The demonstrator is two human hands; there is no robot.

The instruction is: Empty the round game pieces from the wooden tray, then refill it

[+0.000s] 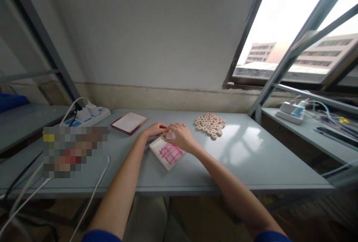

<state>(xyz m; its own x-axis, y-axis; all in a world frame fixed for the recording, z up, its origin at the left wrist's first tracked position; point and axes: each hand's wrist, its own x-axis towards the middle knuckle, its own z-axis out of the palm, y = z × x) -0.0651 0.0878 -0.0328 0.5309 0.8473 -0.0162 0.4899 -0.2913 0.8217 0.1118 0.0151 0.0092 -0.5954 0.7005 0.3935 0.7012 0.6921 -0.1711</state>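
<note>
A shallow white box (pixel 169 166) lies at an angle on the table in front of me. Inside it shows a thin whitish sheet with a pink-red grid (pixel 171 154). At the box's far left edge, my left hand (pixel 154 129) has its fingers curled, with the tips partly hidden. My right hand (pixel 181 137) reaches over the far part of the box with bent fingers. Something pale and translucent shows by its thumb, too small to make out. Several round wooden chess pieces (pixel 210 124) with marked faces lie in a cluster to the right of the hands.
A dark-red-edged box lid (pixel 129 122) lies on the left of the table (pixel 246 167). Behind a blurred patch stands a white power strip (pixel 102 114) with plugs; white cables (pixel 97 184) hang over the front edge. Wall behind, window (pixel 282 48) at right, metal posts on both sides.
</note>
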